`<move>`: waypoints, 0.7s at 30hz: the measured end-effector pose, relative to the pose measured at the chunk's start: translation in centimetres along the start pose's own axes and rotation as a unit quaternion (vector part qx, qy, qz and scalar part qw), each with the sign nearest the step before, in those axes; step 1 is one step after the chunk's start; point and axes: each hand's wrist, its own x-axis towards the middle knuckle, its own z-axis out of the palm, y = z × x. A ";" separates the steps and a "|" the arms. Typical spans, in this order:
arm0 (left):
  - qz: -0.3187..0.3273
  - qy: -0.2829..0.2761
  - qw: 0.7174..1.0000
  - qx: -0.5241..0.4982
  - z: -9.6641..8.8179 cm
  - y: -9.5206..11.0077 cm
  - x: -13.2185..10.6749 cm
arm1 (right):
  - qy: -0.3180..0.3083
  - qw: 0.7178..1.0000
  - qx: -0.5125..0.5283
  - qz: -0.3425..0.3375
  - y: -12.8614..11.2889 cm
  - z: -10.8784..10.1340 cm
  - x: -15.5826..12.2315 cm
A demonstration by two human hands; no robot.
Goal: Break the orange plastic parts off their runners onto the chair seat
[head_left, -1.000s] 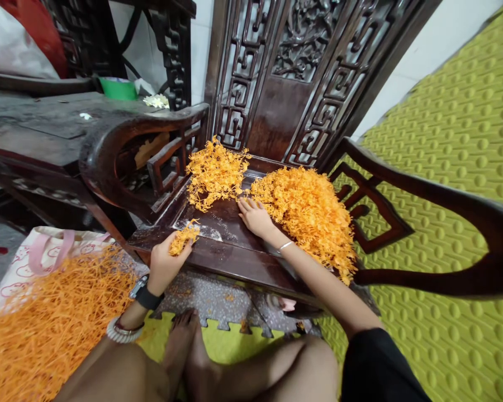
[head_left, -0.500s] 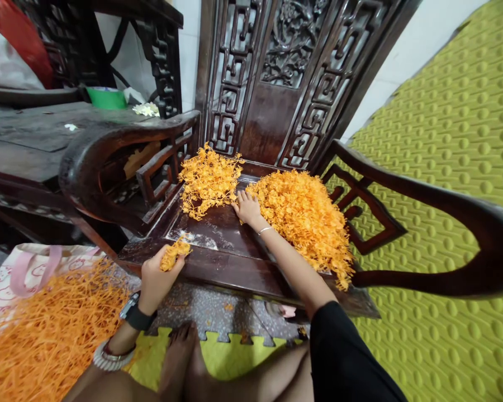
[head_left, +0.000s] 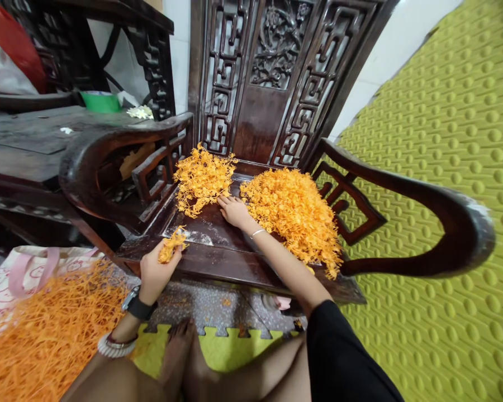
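On the seat of a dark carved wooden chair (head_left: pixel 218 259) lie two heaps of orange artificial flower pieces. The smaller heap (head_left: pixel 201 181) is at the back left, and the larger heap (head_left: pixel 293 209) covers the right side. My right hand (head_left: pixel 233 211), palm down with fingers stretched out, has its fingertips at the right edge of the smaller heap. Whether they press on any piece cannot be made out. Over the seat's front left corner, my left hand (head_left: pixel 156 271) is closed around a small bunch of orange flower pieces (head_left: pixel 172 245).
A cloth bag (head_left: pixel 0 285) with pink handles stands at lower left, beside a mass of loose orange strands (head_left: pixel 62 329). Left of the chair, a dark wooden table (head_left: pixel 25 131) carries a green roll (head_left: pixel 100 101). Yellow-green foam mat (head_left: pixel 456 223) spreads on the right.
My right hand has shifted left, from between the heaps to the smaller heap's edge. My left hand still grips its bunch. The camera view has moved slightly.
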 end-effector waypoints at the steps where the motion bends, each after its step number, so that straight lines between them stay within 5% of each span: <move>1: -0.001 0.002 1.000 -0.004 0.0 -0.1 0.0 | -0.004 1.000 -0.001 0.002 0.0 0.1 -0.1; 10: -0.035 0.001 0.999 -0.008 0.0 0.2 0.2 | -0.030 0.999 0.009 0.002 3.3 -1.5 -4.9; 15: -0.053 -0.022 0.996 -0.074 -0.2 1.7 -0.2 | 0.033 0.994 0.095 -0.031 0.8 -3.9 -7.1; 17: -0.044 -0.069 0.989 -0.127 -0.2 3.5 -0.5 | 0.068 0.960 0.268 -0.037 -1.7 -4.9 -8.6; 21: -0.017 -0.215 0.949 -0.231 -0.5 8.0 -0.2 | -0.001 0.802 0.594 -0.060 -6.5 -7.0 -11.3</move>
